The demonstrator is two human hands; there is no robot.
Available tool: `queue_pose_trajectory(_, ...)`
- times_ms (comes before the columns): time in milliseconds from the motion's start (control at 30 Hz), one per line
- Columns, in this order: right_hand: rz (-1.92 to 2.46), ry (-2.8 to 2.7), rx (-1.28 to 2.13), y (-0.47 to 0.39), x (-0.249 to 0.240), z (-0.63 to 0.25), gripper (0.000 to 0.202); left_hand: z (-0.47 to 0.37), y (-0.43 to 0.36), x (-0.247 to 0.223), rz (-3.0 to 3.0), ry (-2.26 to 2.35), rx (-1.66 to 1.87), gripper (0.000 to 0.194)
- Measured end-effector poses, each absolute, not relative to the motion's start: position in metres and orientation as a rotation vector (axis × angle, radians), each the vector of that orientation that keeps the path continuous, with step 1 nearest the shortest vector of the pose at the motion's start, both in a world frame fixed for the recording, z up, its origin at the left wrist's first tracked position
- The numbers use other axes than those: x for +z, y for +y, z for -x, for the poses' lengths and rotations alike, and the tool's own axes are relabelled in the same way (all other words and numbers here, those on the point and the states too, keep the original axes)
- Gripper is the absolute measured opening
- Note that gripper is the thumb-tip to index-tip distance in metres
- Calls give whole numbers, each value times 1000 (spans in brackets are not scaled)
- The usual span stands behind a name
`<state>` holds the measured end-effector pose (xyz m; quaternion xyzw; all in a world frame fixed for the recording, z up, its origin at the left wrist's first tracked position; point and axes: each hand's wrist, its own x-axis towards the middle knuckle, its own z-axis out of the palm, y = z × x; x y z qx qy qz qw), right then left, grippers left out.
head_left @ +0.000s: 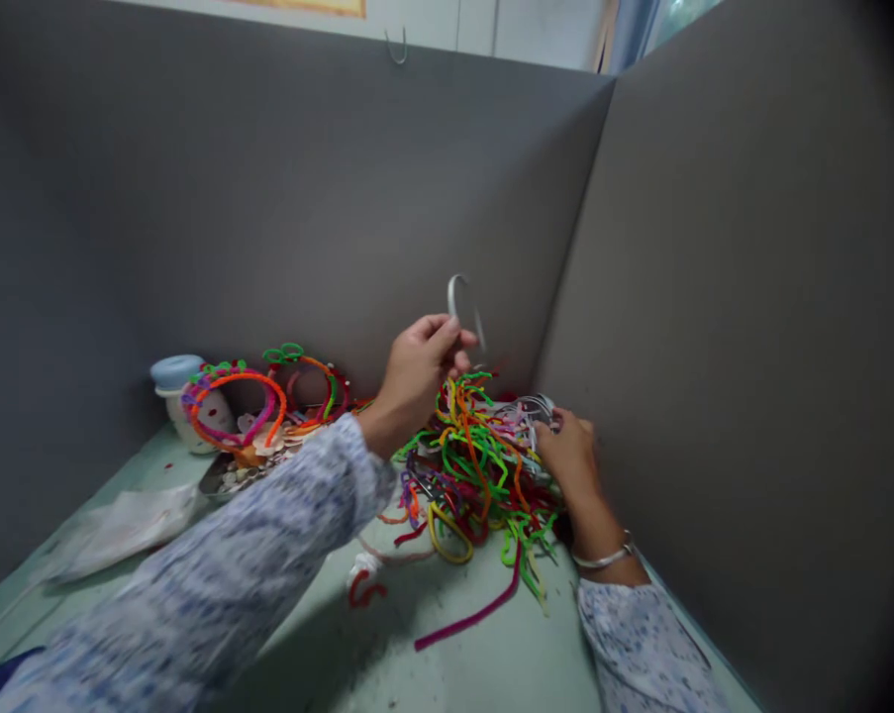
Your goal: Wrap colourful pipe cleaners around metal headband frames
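My left hand [428, 361] is closed, pinching a thin, pale headband [452, 292] in the air above a heap of colourful pipe cleaners [483, 456]. The headband is slightly blurred. At the right side of the heap, my right hand [567, 444] has its fingers curled at a bunch of bare, silvery headbands [532, 404]. The fingertips are partly hidden among the bands. Green, orange, red and yellow stems lie tangled between the two hands.
Headbands wrapped in coloured pipe cleaners [239, 378] stand at the left, beside a white jar with a blue lid [179, 374]. A tray of small pieces [231, 480] and a plastic bag [124, 530] lie nearby. Grey panels [328, 198] enclose the table [491, 663].
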<state>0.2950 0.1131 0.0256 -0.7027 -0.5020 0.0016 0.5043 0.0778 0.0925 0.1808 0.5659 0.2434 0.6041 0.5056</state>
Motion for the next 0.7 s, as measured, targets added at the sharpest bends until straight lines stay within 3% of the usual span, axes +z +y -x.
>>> queue_pose_trajectory(167,1462,-1137,-114,90,68,-272,36,-19,26,147,-1234,690,1468,17)
queue_pose_trajectory(333,1068,-1424,514,55,92,-196,37,12,-17,104,-1193,809,1333,21)
queue_pose_trajectory(433,959,-1629,476,38,75,-157,41,27,-30,85,-1061,801,1259,19)
queue_pose_trajectory(500,942,-1758,552,30,56,-144,32,38,-33,74,-972,801,1191,20)
queue_pose_trajectory(567,997,-1785,678,25,37,-140,24,48,-30,62,-923,801,1174,24)
queue_pose_trajectory(700,1116,-1579,1034,17,7,-141,31,58,-16,34,-826,881,1204,29)
